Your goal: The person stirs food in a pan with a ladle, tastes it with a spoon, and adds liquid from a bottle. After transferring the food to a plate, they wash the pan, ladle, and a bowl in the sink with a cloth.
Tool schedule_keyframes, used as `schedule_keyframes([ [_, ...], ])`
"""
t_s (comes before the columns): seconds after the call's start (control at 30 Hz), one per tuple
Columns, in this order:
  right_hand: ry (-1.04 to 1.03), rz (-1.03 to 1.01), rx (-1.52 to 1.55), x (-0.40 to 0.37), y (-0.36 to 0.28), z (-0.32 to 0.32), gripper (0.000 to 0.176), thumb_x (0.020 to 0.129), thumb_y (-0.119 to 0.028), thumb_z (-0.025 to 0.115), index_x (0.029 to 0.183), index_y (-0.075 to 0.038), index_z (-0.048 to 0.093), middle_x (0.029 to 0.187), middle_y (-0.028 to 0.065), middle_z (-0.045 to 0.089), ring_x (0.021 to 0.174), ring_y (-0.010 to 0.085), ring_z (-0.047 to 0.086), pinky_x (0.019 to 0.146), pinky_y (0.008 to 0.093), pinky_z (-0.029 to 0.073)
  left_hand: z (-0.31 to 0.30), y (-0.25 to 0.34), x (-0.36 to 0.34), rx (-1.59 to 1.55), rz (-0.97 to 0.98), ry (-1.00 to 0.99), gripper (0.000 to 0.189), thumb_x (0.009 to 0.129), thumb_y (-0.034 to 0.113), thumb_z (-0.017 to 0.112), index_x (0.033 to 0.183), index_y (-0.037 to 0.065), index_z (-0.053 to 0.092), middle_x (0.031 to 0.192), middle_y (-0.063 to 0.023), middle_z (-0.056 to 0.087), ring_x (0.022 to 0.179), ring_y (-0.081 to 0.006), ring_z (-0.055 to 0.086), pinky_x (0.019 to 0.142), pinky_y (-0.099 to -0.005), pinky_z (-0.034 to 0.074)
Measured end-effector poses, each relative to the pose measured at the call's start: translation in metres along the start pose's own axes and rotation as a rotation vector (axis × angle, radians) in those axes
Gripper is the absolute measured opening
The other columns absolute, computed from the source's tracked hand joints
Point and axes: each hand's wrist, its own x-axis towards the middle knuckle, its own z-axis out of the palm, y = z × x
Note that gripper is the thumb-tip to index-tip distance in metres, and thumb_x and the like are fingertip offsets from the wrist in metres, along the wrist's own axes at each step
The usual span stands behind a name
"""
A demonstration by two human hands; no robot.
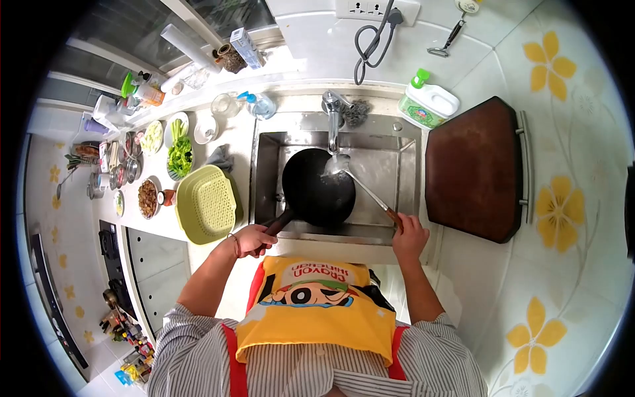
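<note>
My left hand (253, 241) is wrapped round the dark handle of a black wok (307, 192), which sits in the left part of the steel sink (387, 159). In my right hand (411, 239) is the wooden handle of a metal cooking spatula (369, 192). Its head lies over the wok's far side, right beneath the faucet (333, 122). Water appears to run onto the spatula head and into the wok. Part of the wok's far rim is hidden by the faucet and spatula head.
Left of the sink stand a yellow-green basket (206, 205), a plate of chopped greens (179, 155) and a bowl of brown pieces (147, 198). A brown cutting board (473, 169) leans at the right. Behind are a detergent jug (426, 106) and a blue-topped pump bottle (262, 106).
</note>
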Motion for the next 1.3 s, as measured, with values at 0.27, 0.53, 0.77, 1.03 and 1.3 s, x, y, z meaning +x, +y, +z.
schedule_keyframes([
  [0.27, -0.010, 0.267, 0.242, -0.028, 0.020, -0.018, 0.028, 0.083, -0.010, 0.073, 0.111, -0.011, 0.072, 0.101, 0.0083, 0.066, 0.093, 0.0328, 0.065, 0.081, 0.0417, 0.050, -0.011, -0.010, 0.060, -0.044, -0.012, -0.178, 0.012, 0.088, 0.015, 0.071, 0.094, 0.011, 0.062, 0.073, 0.0010, 0.056, 0.054, -0.0103, 0.052, 0.047, -0.0265, 0.040],
  [0.53, -0.231, 0.571, 0.394, -0.053, 0.029, -0.043, 0.029, 0.090, -0.019, 0.072, 0.115, -0.005, 0.070, 0.087, 0.0095, 0.069, 0.080, 0.0214, 0.064, 0.077, 0.0344, 0.051, -0.021, -0.021, 0.139, -0.116, -0.117, -0.434, 0.016, 0.084, 0.006, 0.066, 0.094, 0.010, 0.055, 0.073, -0.0004, 0.055, 0.053, -0.0087, 0.051, 0.046, -0.0246, 0.042],
  [0.77, -0.333, 0.600, 0.433, -0.055, 0.030, -0.038, 0.041, 0.092, -0.025, 0.069, 0.129, -0.010, 0.061, 0.103, 0.0173, 0.072, 0.092, 0.0323, 0.070, 0.084, 0.0400, 0.053, -0.022, -0.019, 0.186, 0.384, -0.147, -0.116, 0.011, 0.086, 0.014, 0.071, 0.092, 0.007, 0.066, 0.073, -0.0062, 0.064, 0.057, -0.0164, 0.062, 0.049, -0.0306, 0.050],
  [1.03, -0.365, 0.540, 0.337, -0.038, 0.026, -0.015, 0.042, 0.092, -0.021, 0.065, 0.132, -0.014, 0.053, 0.115, 0.0222, 0.070, 0.106, 0.0443, 0.066, 0.088, 0.0498, 0.052, 0.006, -0.004, 0.113, 0.452, -0.089, -0.013, 0.038, 0.080, 0.031, 0.083, 0.075, -0.001, 0.062, 0.066, -0.0075, 0.059, 0.052, -0.0186, 0.056, 0.045, -0.0343, 0.045],
  [1.3, -0.437, 0.540, 0.293, -0.010, 0.025, 0.018, 0.045, 0.093, -0.022, 0.065, 0.134, -0.007, 0.055, 0.126, 0.0231, 0.067, 0.118, 0.0388, 0.064, 0.097, 0.0440, 0.050, -0.001, -0.046, 0.065, 0.228, 0.090, -0.171, 0.022, 0.084, 0.018, 0.077, 0.088, 0.007, 0.058, 0.062, -0.0021, 0.053, 0.049, -0.0146, 0.053, 0.046, -0.0328, 0.045],
])
